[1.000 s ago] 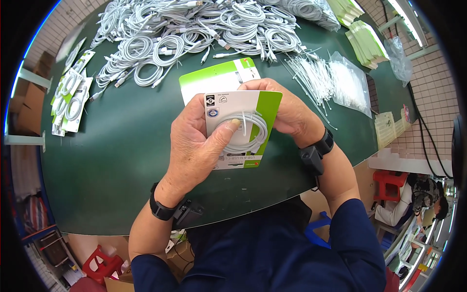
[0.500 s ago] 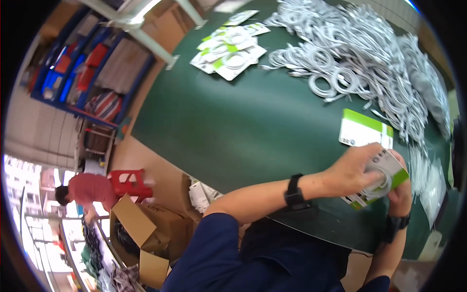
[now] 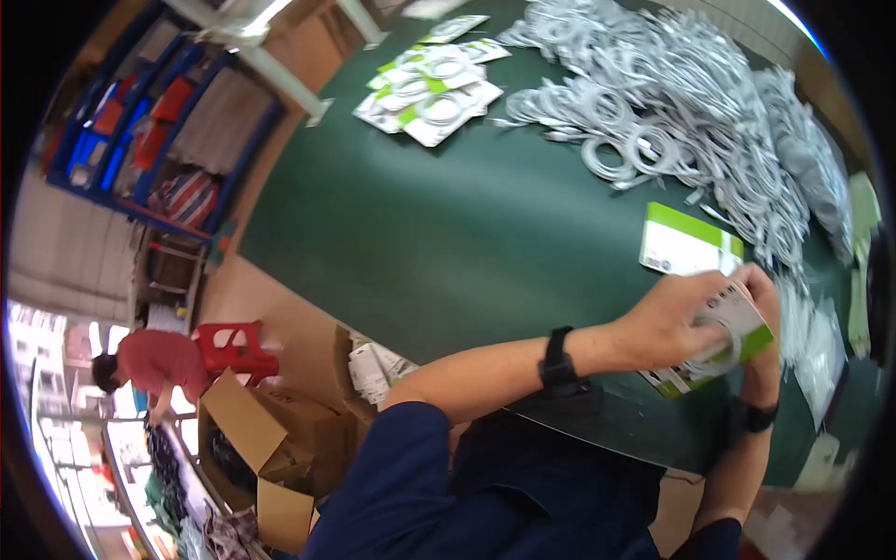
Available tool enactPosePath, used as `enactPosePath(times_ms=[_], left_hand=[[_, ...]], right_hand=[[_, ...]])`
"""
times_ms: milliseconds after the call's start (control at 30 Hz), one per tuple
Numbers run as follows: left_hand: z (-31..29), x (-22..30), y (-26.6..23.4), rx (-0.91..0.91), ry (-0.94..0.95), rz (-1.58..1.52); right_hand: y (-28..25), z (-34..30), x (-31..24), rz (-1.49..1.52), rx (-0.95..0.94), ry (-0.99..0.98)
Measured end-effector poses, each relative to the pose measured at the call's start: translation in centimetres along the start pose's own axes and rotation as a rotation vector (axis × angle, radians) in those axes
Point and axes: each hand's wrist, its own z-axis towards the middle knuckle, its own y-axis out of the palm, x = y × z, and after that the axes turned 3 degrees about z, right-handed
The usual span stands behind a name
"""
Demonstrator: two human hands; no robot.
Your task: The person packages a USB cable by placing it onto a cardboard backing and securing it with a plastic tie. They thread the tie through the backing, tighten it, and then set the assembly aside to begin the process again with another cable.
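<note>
My left hand [image 3: 665,322] and my right hand [image 3: 764,313] both grip a white-and-green packaging card [image 3: 742,315] near the table's front right. A coiled white cable [image 3: 719,357] lies against this card, and my left thumb presses on the coil. My right hand's fingers are wrapped behind the card, partly hidden by it. Just beyond my hands, a stack of green-and-white cards [image 3: 689,241] rests flat on the table. Another green-edged card [image 3: 667,381] pokes out beneath the held one; whether it is held too, I cannot tell.
A large heap of coiled white cables [image 3: 653,84] covers the back right of the green table [image 3: 420,224]. Several carded cables [image 3: 434,89] are piled at the back left. Clear plastic bags [image 3: 821,359] lie at right. Open cardboard boxes [image 3: 247,420] and another person [image 3: 163,362] are at left.
The whole view has shifted slightly, so things appear a little farther left. My hands still hold the card and cable, with my right fingers slightly repositioned at its upper edge.
</note>
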Motion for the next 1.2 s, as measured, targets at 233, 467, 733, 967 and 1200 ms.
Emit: enactPosePath(times_ms=[233, 467, 733, 967, 1200], left_hand=[[-0.2, 1.1, -0.6, 0.059, -0.271, -0.244], [-0.1, 0.9, -0.4, 0.082, -0.344, -0.254], [0.3, -0.7, -1.2, 0.214, -0.359, -0.288], [1.0, -1.8, -2.5, 0.299, -0.369, -0.359], [1.1, -0.8, -1.9, 0.256, -0.155, -0.197]], right_hand=[[3.2, 0.3, -1.6, -0.182, 0.130, -0.189], [2.3, -0.4, -1.7, -0.108, 0.248, -0.185], [2.6, -0.3, -2.5, 0.255, 0.218, -0.097], [4.7, -0.8, -1.5, -0.095, -0.085, -0.077], [4.5, -0.9, -1.6, 0.044, 0.071, -0.042]])
